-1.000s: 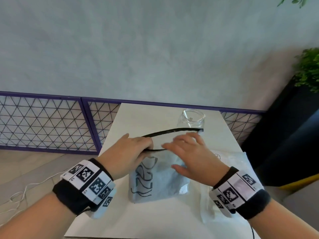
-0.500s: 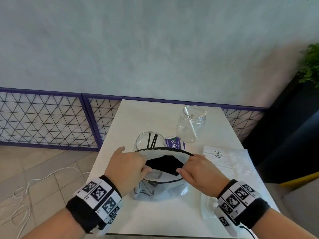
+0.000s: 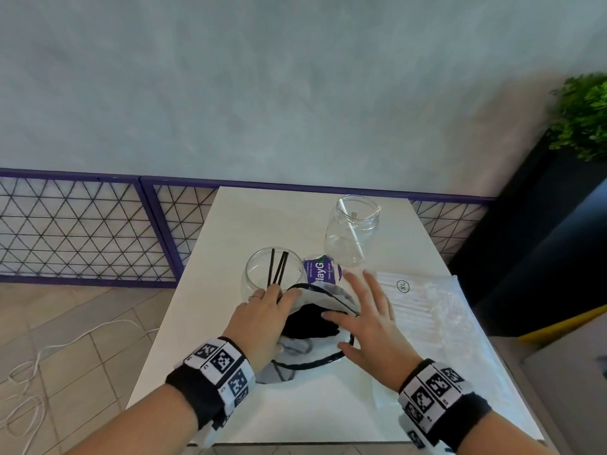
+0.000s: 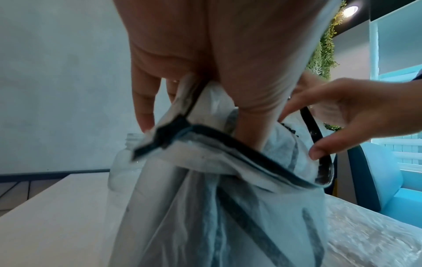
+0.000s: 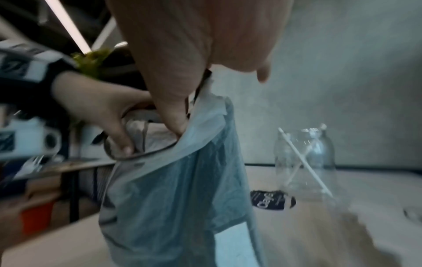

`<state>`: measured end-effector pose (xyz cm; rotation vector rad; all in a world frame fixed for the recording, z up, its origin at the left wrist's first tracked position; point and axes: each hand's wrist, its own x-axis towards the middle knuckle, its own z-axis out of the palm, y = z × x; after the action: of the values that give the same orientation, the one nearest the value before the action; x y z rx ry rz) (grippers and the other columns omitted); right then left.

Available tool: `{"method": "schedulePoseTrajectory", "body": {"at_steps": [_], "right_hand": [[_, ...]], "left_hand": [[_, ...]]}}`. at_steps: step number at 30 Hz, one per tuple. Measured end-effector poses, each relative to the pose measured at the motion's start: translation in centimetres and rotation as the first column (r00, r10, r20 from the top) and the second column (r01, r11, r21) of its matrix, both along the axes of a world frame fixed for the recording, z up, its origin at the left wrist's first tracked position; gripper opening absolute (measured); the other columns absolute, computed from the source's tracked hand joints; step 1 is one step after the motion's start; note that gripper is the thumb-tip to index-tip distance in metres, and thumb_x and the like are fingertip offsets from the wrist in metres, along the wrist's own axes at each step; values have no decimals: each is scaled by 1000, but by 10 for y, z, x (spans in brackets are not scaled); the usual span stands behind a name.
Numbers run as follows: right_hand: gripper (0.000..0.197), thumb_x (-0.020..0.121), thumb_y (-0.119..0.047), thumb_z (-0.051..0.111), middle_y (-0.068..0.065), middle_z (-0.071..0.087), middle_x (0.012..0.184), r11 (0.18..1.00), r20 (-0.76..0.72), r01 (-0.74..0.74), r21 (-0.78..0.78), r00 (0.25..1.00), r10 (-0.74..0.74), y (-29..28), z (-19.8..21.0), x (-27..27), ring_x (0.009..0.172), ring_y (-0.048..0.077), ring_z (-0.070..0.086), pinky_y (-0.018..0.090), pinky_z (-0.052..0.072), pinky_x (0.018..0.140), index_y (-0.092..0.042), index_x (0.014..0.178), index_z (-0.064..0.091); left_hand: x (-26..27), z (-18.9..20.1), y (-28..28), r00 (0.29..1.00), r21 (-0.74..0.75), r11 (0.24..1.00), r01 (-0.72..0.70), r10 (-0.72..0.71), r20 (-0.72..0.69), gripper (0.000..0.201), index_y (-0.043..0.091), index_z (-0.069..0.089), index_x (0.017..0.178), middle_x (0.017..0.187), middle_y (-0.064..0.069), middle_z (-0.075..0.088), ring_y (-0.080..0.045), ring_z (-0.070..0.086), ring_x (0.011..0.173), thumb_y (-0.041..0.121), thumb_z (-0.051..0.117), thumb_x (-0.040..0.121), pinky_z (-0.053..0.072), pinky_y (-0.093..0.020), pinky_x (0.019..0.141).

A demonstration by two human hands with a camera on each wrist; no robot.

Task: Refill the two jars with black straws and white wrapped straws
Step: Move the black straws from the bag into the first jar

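White table [image 3: 262, 224] against a grey wall, purple mesh railing [image 3: 82, 224] behind it on the left. On the table, right side: a clear packet of white wrapped straws [image 3: 423, 303], lying flat. Centre, near edge: a translucent bag [image 3: 315, 300] with a black-trimmed mouth, standing slumped, dark mass of black straws [image 3: 308, 323] visible inside.

Left hand [image 3: 262, 316] grips the bag's left rim, thumb inside the mouth and fingers curled over the outside (wrist view confirms the pinch). Right hand [image 3: 368, 320] over the right side of the mouth, fingers spread and mostly straight, thumb tip dipping into the opening; grip on the rim cannot be told, frame blurred.

Behind the bag: round jar [image 3: 272, 274] with three black straws leaning in it; taller jar [image 3: 353, 231] further back right holding two white straws. Purple packet [image 3: 322, 272] lies between the jars.
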<state>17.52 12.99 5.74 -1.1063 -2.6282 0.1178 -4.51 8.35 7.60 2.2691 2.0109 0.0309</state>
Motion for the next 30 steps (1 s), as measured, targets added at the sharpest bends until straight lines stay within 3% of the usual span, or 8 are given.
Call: {"method": "schedulePoseTrajectory", "body": {"at_steps": [4, 6, 10, 13, 17, 22, 25, 30], "right_hand": [[81, 77, -25, 77, -12, -9, 155, 929, -217, -11, -371, 973, -75, 6, -9, 1, 141, 12, 21, 0, 15, 102, -48, 138, 29], [90, 75, -22, 78, -12, -1, 154, 883, -264, -9, -469, 956, -130, 7, -12, -3, 138, 9, 25, -8, 16, 93, -47, 141, 22], [108, 72, -12, 77, -22, 35, 142, 755, -304, -63, -653, 935, -184, 5, -9, -12, 130, -3, 37, 8, 31, 102, -47, 145, 6], [107, 73, -4, 72, -31, 48, 119, 699, -349, -121, -704, 917, -193, 1, -4, -19, 109, -16, 51, 15, 46, 92, -54, 139, 5], [103, 69, -7, 75, -16, 54, 130, 662, -439, -190, -725, 868, -232, 0, 2, -17, 121, 2, 52, 32, 48, 99, -51, 143, 19], [105, 74, 3, 70, -18, 47, 135, 570, -422, -271, -776, 894, -150, 1, 9, -21, 120, -1, 51, 23, 50, 92, -39, 149, 10], [108, 72, 2, 71, -11, 46, 139, 524, -396, -268, -809, 906, -148, 3, 5, -24, 121, 0, 51, 22, 50, 91, -37, 150, 7], [95, 70, 9, 76, -9, 55, 133, 497, -449, -290, -818, 862, -237, 7, 2, -25, 120, 2, 54, 23, 48, 95, -32, 144, 32]], "left_hand": [[1, -13, -2, 993, -22, 999, 32, -29, 115, 89, 26, 17, 143, 124, -2, 34, -22, 41, 115, 20, 73, 74, 48, -35, 88], [0, -18, -4, 990, -3, 999, 32, -31, 139, 91, 30, 16, 143, 122, 0, 30, -20, 41, 111, 17, 72, 73, 49, -32, 85], [0, -27, -9, 973, -76, 997, -23, 40, 229, 102, 40, 1, 143, 145, 2, 12, -28, 40, 118, 26, 70, 69, 49, -34, 91], [0, -31, -14, 957, -92, 994, -62, 85, 277, 109, 40, -10, 143, 142, 2, 26, -27, 43, 118, 40, 69, 68, 45, -36, 96], [-10, -24, -20, 892, -26, 995, -95, 97, 441, 108, 33, 3, 147, 127, 3, 37, -18, 42, 117, 37, 75, 67, 35, -23, 101], [-15, -26, -23, 819, -56, 991, -124, 135, 557, 107, 32, 8, 147, 122, 5, 38, -13, 39, 121, 32, 79, 66, 30, -18, 102], [-17, -27, -23, 875, -93, 987, -128, 156, 459, 103, 29, 15, 146, 125, 2, 40, -19, 39, 121, 42, 77, 65, 35, -27, 102], [-27, -20, -18, 894, -148, 986, -74, 131, 429, 100, 28, 31, 137, 124, 8, 40, -17, 39, 118, 52, 80, 52, 39, -33, 100]]}}
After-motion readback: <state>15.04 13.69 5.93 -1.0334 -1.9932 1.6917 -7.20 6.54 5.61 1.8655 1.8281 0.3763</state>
